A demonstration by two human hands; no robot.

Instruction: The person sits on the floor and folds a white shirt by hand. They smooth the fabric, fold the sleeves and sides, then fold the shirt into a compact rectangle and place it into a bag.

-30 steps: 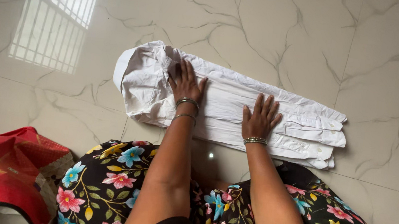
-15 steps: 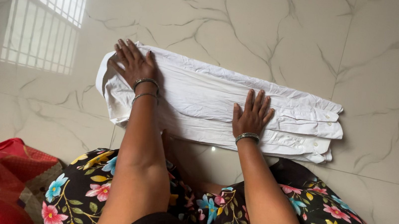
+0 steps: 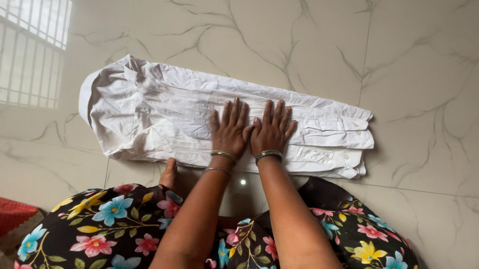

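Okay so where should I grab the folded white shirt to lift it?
Probably by its two short ends, one hand each: the collar end on the left and the cuff end on the right. The shirt lies as a long flat strip on the floor, so gripping only the middle would likely let both ends sag.

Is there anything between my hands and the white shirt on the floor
Nothing visible. The left hand and right hand lie flat, side by side, directly on the folded white shirt, near its middle, with no other object between palms and cloth.
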